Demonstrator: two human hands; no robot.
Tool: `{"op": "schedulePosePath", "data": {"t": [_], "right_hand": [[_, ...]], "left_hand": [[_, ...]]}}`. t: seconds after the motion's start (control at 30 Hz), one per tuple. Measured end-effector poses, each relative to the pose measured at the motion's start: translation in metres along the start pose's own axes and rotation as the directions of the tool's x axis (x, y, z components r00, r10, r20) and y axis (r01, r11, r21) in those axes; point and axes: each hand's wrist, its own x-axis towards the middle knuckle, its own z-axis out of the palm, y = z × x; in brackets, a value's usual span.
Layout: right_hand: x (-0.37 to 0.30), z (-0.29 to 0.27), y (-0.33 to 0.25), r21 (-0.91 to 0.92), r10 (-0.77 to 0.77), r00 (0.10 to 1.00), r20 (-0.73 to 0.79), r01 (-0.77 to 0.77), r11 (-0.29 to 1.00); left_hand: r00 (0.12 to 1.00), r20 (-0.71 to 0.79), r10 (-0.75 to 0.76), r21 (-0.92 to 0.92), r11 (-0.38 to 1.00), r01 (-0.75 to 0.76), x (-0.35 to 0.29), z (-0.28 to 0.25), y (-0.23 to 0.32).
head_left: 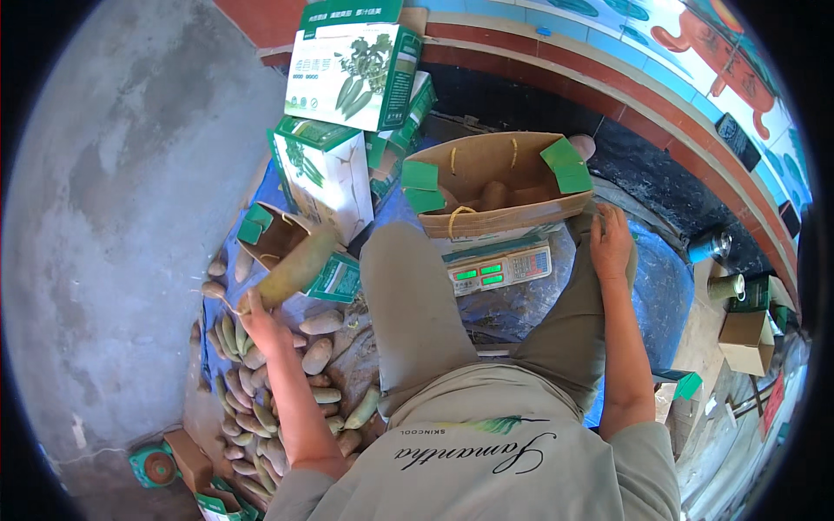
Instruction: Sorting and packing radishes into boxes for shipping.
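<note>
My left hand (266,325) is closed around one end of a long, thick green radish (300,263), which slants up to the right, in front of an open carton (337,276) on its side of the floor. My right hand (612,241) lies on my right knee, fingers loosely stretched, beside the right end of a larger open carton (512,214). That carton has yellow cord handles and green corner flaps, and a few radishes (493,194) lie inside. It sits on a digital scale (501,273) with lit green displays, between my knees.
Many loose radishes (252,423) are heaped on the floor at the left. White-and-green cartons (343,76) are stacked at the back, near a tiled wall. On the right are a metal cup (711,247), a can (725,287) and a small brown box (747,342). A blue sheet (665,286) covers part of the floor.
</note>
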Motion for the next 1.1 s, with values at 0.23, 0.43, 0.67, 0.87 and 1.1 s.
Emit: {"op": "schedulePosePath", "data": {"t": [0.23, 0.43, 0.67, 0.87, 1.1], "right_hand": [[-0.002, -0.001, 0.002, 0.019, 0.016, 1.0, -0.022, -0.016, 1.0], [0.0, -0.003, -0.001, 0.032, 0.014, 1.0, -0.016, -0.014, 0.999], [-0.004, 0.005, 0.007, 0.025, -0.036, 0.999, -0.017, 0.036, 0.999], [-0.008, 0.004, 0.017, 0.026, -0.019, 0.997, 0.07, 0.017, 1.0], [-0.004, 0.004, 0.02, -0.011, -0.09, 0.983, 0.158, 0.093, 0.996]], "left_hand": [[0.906, 0.409, -0.113, -0.091, 0.982, 0.163, -0.013, 0.104, -0.004], [0.684, 0.657, -0.316, -0.016, 0.902, 0.432, -0.059, 0.205, -0.031], [0.648, 0.686, -0.331, 0.043, 0.907, 0.419, -0.097, 0.234, -0.064], [0.767, 0.64, -0.051, -0.017, 0.997, 0.081, -0.072, 0.156, -0.045], [0.934, 0.351, 0.062, 0.478, 0.846, -0.236, -0.042, -0.007, -0.101]]}}
